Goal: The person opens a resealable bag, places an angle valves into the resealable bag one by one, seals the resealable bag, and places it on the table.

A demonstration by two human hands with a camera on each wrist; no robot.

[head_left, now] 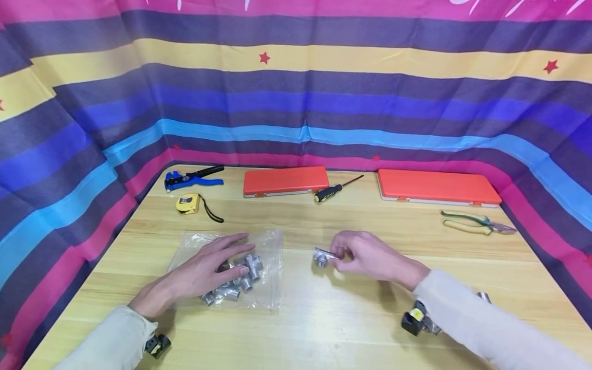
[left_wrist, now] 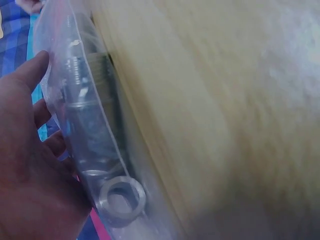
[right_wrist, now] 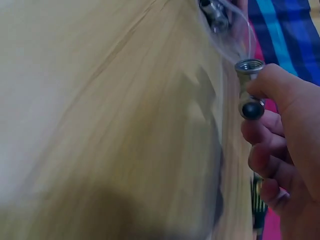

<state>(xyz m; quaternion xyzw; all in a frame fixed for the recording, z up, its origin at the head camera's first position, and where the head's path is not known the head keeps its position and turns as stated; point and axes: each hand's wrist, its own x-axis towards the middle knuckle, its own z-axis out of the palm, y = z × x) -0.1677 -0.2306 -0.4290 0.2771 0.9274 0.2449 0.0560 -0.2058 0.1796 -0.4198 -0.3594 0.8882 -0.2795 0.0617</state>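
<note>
A wooden table (head_left: 324, 329) bears tools (head_left: 329, 193), red cases (head_left: 439, 186), plastic bag (head_left: 273, 282), probably fittings (head_left: 432, 326).

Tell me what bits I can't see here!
Head view: how many fittings the bag holds; left hand covers some.
Head view: metal pieces, partly behind the right sleeve.
Head view: white marks, cut by the top edge.
Right wrist view: part of held fitting, under the thumb.

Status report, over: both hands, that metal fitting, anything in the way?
Right hand pinching metal fitting. Left hand over clear bag, more fittings inside. Nothing seen between held piece and bag; screwdriver lies farther back.
</note>
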